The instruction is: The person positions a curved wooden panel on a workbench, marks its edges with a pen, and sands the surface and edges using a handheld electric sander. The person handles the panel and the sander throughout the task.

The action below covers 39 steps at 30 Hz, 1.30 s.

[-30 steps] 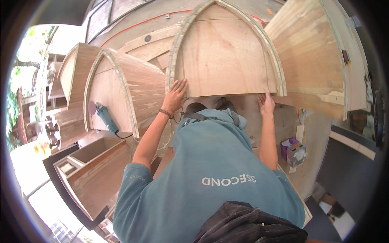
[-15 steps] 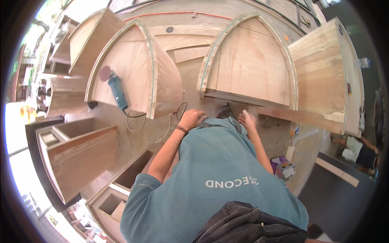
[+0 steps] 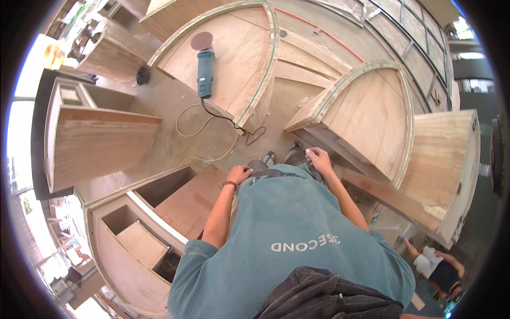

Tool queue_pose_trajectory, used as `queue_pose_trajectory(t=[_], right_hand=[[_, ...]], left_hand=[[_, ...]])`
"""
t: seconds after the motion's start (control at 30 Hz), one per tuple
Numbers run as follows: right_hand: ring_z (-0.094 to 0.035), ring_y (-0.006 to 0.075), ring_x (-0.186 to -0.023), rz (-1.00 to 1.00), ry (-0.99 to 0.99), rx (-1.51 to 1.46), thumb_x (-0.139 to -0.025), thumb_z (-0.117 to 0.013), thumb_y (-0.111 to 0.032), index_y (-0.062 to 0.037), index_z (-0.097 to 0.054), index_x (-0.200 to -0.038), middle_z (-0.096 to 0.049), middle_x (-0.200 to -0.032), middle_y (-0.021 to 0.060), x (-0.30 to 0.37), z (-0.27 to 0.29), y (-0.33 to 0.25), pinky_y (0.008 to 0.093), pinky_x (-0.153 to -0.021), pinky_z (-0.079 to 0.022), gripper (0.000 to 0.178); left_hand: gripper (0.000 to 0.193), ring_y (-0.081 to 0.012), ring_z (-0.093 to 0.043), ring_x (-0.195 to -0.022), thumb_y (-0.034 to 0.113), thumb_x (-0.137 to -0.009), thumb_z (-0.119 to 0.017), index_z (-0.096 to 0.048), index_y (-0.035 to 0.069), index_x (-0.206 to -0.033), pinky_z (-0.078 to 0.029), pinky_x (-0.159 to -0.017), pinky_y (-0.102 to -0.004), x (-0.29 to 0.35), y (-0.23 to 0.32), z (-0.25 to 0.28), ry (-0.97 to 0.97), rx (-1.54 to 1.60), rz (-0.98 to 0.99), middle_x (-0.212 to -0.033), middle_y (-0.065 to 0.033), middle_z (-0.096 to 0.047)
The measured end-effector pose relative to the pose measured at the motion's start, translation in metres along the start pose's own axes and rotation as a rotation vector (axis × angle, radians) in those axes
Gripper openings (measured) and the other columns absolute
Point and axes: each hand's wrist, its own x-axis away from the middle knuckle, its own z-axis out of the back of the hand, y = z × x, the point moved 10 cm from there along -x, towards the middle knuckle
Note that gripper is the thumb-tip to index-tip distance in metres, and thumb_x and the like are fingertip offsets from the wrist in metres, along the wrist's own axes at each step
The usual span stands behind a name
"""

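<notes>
My left hand [image 3: 239, 174], a dark bracelet at its wrist, is closed with the fingertips at the side of my dark trousers [image 3: 260, 166]. On the other leg my right hand [image 3: 319, 159] is also closed, thumb and fingers together against the trouser cloth. Both seem to pinch it. Ahead to the left, a blue-green angle grinder [image 3: 205, 74] with a round reddish-brown disc lies on a curved wooden cabinet [image 3: 234, 40]. Its cord [image 3: 220, 115] runs off the cabinet's edge to the floor. A second curved cabinet [image 3: 372, 106] stands ahead to the right, nearest my right hand.
An open wooden cabinet [image 3: 175, 199] stands close by my left arm, another [image 3: 101, 135] beyond it. A long wooden cabinet [image 3: 435, 165] is at the right. Wooden boards [image 3: 303, 61] and a dark metal frame [image 3: 409, 50] lie ahead. Another person [image 3: 438, 266] is at the lower right.
My view has turned left, so the cabinets and grinder appear shifted and tilted. My right hand has come in against the trouser leg, and the left has drawn slightly back.
</notes>
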Motion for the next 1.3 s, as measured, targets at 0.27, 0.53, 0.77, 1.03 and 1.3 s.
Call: queue_pose_trajectory(t=[0.27, 0.53, 0.77, 1.03, 1.3], right_hand=[[-0.069, 0.0145, -0.079, 0.188, -0.224, 0.215, -0.096, -0.069, -0.029, 0.0035, -0.074, -0.112, -0.075, -0.089, 0.0086, -0.021, -0.051, -0.057, 0.0312, -0.075, -0.054, 0.036], [-0.064, 0.0093, -0.078, 0.285, -0.462, 0.347, -0.099, -0.069, -0.030, 0.0027, -0.073, -0.109, -0.072, -0.088, 0.0048, -0.049, -0.088, -0.088, 0.0266, -0.069, -0.051, 0.034], [-0.057, 0.0119, -0.062, 0.395, -0.533, 0.485, -0.098, -0.070, -0.032, 0.0026, -0.074, -0.087, -0.064, -0.064, 0.0058, -0.040, -0.117, -0.161, 0.0311, -0.060, -0.045, 0.037], [-0.040, 0.0153, -0.055, 0.619, -0.436, 0.575, -0.096, -0.073, -0.027, 0.0052, -0.067, -0.081, -0.046, -0.056, 0.0066, -0.027, -0.171, -0.255, 0.0381, -0.054, -0.036, 0.036], [-0.073, 0.0279, -0.089, 0.813, -0.207, 0.526, -0.098, -0.070, -0.021, 0.0013, -0.072, -0.107, -0.074, -0.096, 0.0172, -0.040, -0.267, -0.308, 0.0375, -0.079, -0.055, 0.024]], left_hand=[[0.053, -0.0416, -0.070, -0.109, 0.052, -0.095, -0.064, -0.077, 0.005, -0.115, -0.054, -0.096, -0.0473, 0.010, -0.114, -0.086, 0.092, 0.251, 0.310, -0.112, -0.0227, -0.075], [0.046, -0.0448, -0.067, -0.111, 0.048, -0.097, -0.061, -0.077, 0.007, -0.111, -0.052, -0.097, -0.0502, 0.049, -0.135, -0.093, 0.434, 0.413, 0.582, -0.112, -0.0244, -0.073], [0.041, -0.0437, -0.066, -0.114, 0.038, -0.093, -0.060, -0.077, 0.006, -0.111, -0.052, -0.098, -0.0498, 0.084, -0.134, -0.086, 0.551, 0.506, 0.694, -0.117, -0.0225, -0.072], [0.042, -0.0433, -0.065, -0.115, 0.040, -0.095, -0.058, -0.076, 0.005, -0.110, -0.050, -0.102, -0.0487, 0.097, -0.186, -0.087, 0.564, 0.521, 0.790, -0.118, -0.0224, -0.072], [0.041, -0.0420, -0.068, -0.115, 0.033, -0.089, -0.061, -0.077, 0.004, -0.114, -0.051, -0.101, -0.0481, 0.074, -0.277, -0.036, 0.372, 0.653, 0.681, -0.121, -0.0255, -0.072]])
